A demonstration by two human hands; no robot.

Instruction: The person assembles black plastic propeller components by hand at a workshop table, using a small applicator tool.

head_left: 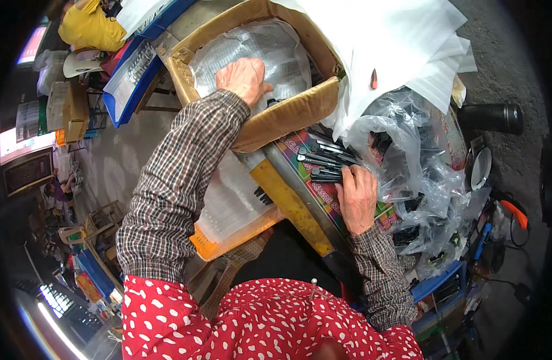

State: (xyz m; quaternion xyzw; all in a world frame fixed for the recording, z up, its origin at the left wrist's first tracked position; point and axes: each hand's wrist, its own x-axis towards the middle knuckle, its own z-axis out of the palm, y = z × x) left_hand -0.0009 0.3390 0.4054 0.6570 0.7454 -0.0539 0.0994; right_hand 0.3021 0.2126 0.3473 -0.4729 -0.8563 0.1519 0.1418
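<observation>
My left hand (pixel 244 80) is over the cardboard box (pixel 291 125), on the translucent wrapping sheet (pixel 282 45) inside it. Its fingers bend down out of sight and its thumb stands apart, so whether they grip the sheet cannot be made out. Lower right, my right hand (pixel 358 201) closes around the near ends of several slim black parts (pixel 324 161) with shiny strips. These lie in a loose bundle, their other ends pointing left, on a colourful printed board (pixel 315 191). Dark pieces show at the box's near inner corner.
White foam sheets (pixel 402 42) are stacked beyond the board. Clear plastic bags (pixel 432 174) crowd the right side. An orange tray (pixel 234 243) with a translucent liner sits below the box. A black cylinder (pixel 490 118) lies at right; a person in yellow (pixel 93 27) is far left.
</observation>
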